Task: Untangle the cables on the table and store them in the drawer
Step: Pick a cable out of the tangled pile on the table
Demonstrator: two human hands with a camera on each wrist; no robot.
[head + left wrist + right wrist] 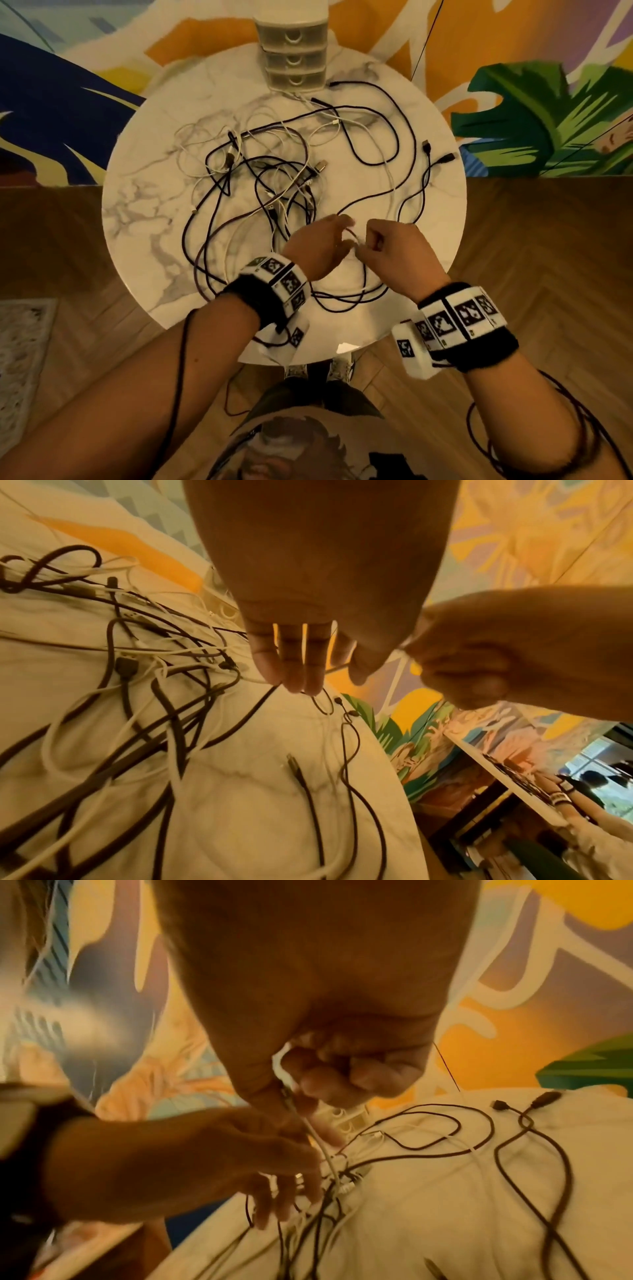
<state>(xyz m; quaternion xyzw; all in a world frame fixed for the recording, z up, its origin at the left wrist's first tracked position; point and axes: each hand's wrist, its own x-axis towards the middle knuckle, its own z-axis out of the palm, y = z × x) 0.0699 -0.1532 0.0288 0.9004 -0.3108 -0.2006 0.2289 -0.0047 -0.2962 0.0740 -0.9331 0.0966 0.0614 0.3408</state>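
A round white marble-patterned table [144,219] stands on a herringbone wood floor, against a wall painted with a bright mural of orange shapes and green leaves. At the table's far edge sits a small pale plastic three-drawer unit [293,54]; all three drawers are closed.

The tangle of dark braided and thin white cables [267,178] covers the centre of the tabletop, spreading from the left of centre to the right edge. Two dark connector ends lie loose near the right rim, apart from the main knot. Several dark loops run to the near edge beneath my wrists.

My right hand [390,246] is above the near part of the table. Its fingers [342,1074] are curled inward, and thumb and forefinger pinch a thin white cable [320,1139] just behind its connector; the cable runs down from the pinch into the tangle.

My left hand [318,243] is just beside the right, fingertips close to it. Its fingers [294,666] are extended and slightly spread, pointing down at the cables. I cannot tell whether its thumb and forefinger have hold of the white cable.

Both wrists carry black bands with white marker blocks.
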